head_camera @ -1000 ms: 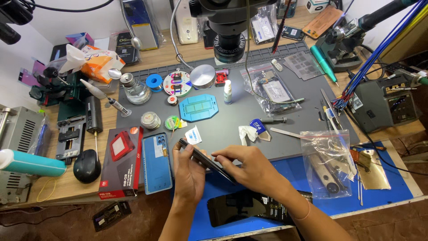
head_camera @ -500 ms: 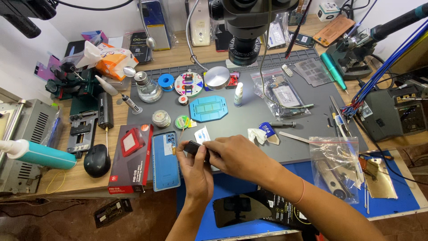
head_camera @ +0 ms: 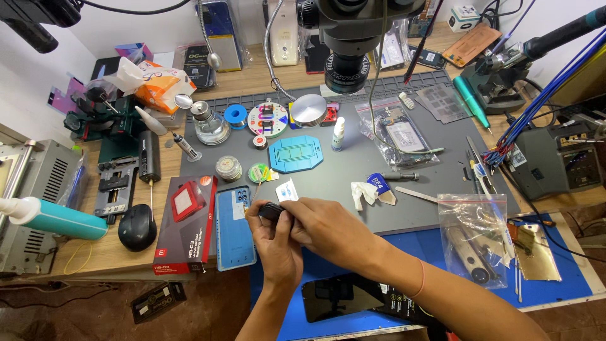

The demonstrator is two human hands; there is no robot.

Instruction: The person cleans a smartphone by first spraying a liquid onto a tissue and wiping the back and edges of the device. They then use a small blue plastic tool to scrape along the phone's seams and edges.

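Cluttered grey mat point(head_camera: 353, 189), both hands point(head_camera: 278, 237) point(head_camera: 328, 227) pinching small dark, possibly phone part point(head_camera: 271, 210), blue phone point(head_camera: 235, 227) beside.

A: Where do the arms come from?
B: The left forearm rises from about six o'clock, the right one from about four o'clock, crossing toward ten.

A: And the hands?
B: They meet at the centre. The left hand point(head_camera: 278, 243) sits below, palm up, fingers curled. The right hand point(head_camera: 328, 227) lies over it at two o'clock, back to the camera, fingertips pinched toward nine o'clock, touching the left fingers
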